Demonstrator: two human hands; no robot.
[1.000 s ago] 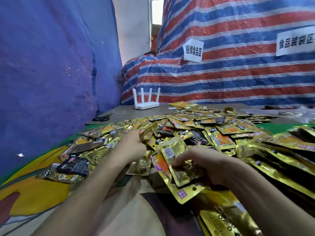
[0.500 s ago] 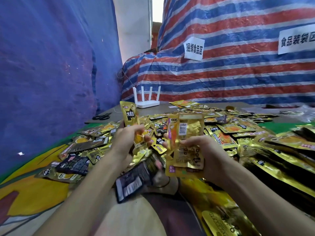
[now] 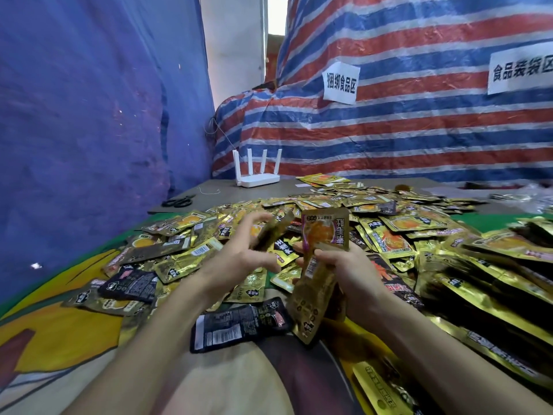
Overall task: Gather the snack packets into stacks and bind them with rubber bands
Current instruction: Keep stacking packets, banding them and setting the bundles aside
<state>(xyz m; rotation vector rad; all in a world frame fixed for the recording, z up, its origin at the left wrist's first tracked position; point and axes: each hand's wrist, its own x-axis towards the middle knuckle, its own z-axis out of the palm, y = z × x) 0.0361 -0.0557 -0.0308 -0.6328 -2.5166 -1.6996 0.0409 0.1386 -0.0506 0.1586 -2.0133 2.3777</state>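
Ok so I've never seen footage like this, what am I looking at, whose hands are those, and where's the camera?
There is no machine here. A person wears a wide-angle camera on the head, looking forward and down, so the two bare arms coming in from below are their own. The surface is covered with a heap of loose snack packets, mostly gold, some black. The right hand grips a small stack of gold packets upright. The left hand has its fingers spread beside a blurred packet; whether it holds that packet is unclear. Further back lie a white router and scissors.
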